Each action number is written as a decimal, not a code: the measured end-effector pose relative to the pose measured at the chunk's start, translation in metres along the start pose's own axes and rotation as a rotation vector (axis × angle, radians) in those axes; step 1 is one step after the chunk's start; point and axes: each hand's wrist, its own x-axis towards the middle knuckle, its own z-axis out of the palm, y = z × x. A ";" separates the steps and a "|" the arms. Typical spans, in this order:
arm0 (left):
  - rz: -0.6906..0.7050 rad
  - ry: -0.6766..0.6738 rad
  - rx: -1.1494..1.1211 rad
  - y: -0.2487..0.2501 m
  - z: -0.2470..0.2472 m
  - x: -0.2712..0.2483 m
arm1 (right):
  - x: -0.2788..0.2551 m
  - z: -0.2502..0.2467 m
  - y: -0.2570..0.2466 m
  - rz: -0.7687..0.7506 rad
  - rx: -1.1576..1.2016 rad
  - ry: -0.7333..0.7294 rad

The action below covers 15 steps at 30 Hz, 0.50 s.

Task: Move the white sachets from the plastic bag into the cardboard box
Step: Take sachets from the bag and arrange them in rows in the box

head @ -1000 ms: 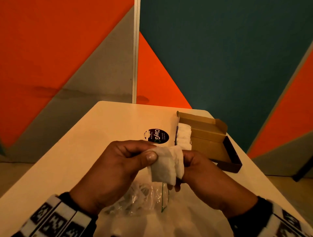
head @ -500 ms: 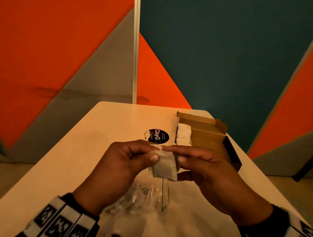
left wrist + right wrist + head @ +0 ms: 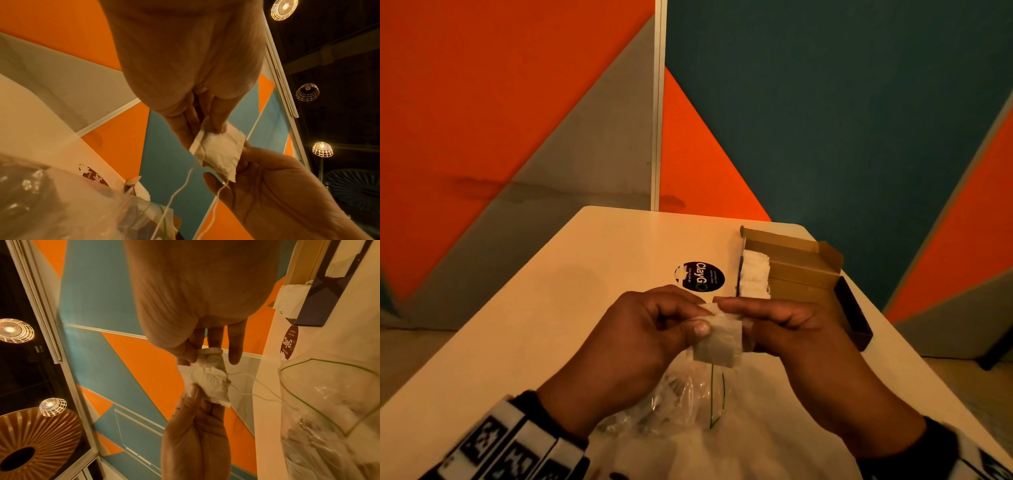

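I hold one white sachet between both hands, above the clear plastic bag that lies on the table. My left hand pinches its left side with thumb and fingers. My right hand pinches its top edge, index finger stretched across it. In the left wrist view the sachet trails a thin string toward the bag. The right wrist view shows the crumpled sachet pinched from both ends. The open cardboard box stands at the back right with a stack of white sachets at its left end.
A round dark sticker lies on the white table, left of the box. The box's dark outer sleeve sits close behind my right hand. Orange, grey and teal wall panels stand behind the table's far edge.
My right hand has shifted from the sachet's lower right side up to its top edge, its index finger now stretched over it. My left hand keeps its pinch in place.
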 end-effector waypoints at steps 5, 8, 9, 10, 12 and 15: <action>-0.015 -0.008 0.033 0.003 0.000 -0.001 | -0.002 0.001 0.002 -0.005 -0.090 0.006; -0.006 -0.013 0.079 0.004 -0.001 -0.001 | -0.003 0.002 0.000 -0.003 -0.121 -0.032; -0.007 -0.014 0.097 0.004 -0.001 -0.001 | -0.004 0.003 -0.002 -0.003 -0.122 -0.039; -0.009 -0.015 0.113 0.004 -0.002 -0.001 | -0.004 0.003 -0.002 -0.004 -0.119 -0.039; -0.014 -0.008 0.146 0.005 -0.003 -0.001 | -0.004 0.003 -0.002 -0.009 -0.118 -0.029; -0.015 0.017 0.193 0.005 -0.006 -0.001 | -0.004 0.001 0.002 -0.015 -0.145 -0.009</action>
